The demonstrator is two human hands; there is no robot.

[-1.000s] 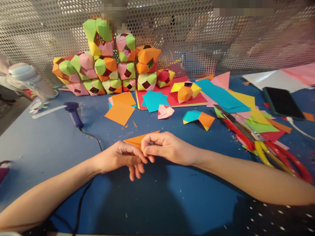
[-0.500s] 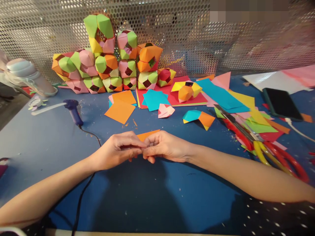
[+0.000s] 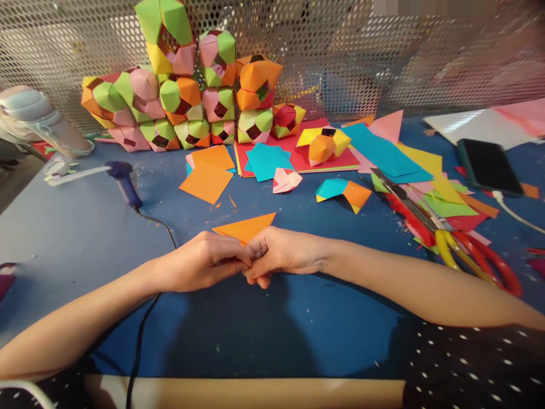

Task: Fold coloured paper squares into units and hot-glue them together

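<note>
An orange paper triangle (image 3: 246, 226) points its corner toward me, with its long folded edge on the far side. Both hands meet at that near corner, thumbs and fingertips pressed together. My left hand (image 3: 207, 262) is closed in a pinch from the left. From the right, my right hand (image 3: 279, 253) pinches too, with its fingers curled under. The corner itself is hidden by the fingers. Beyond the hands lie orange paper squares (image 3: 208, 183), a small pink folded piece (image 3: 286, 180) and a blue, orange and yellow folded unit (image 3: 343, 192).
Stacked origami balls (image 3: 181, 99) stand along the perforated metal screen (image 3: 323, 34). A purple glue gun (image 3: 126, 184) lies left, its black cord running under my left wrist. Scissors (image 3: 468, 250), paper scraps and a phone (image 3: 489, 166) are right; a bottle (image 3: 49, 122) stands far left.
More of the orange triangle shows beyond my hands now. My fingertips have drawn closer together. The whole scene sits slightly higher in view, showing the table's front edge.
</note>
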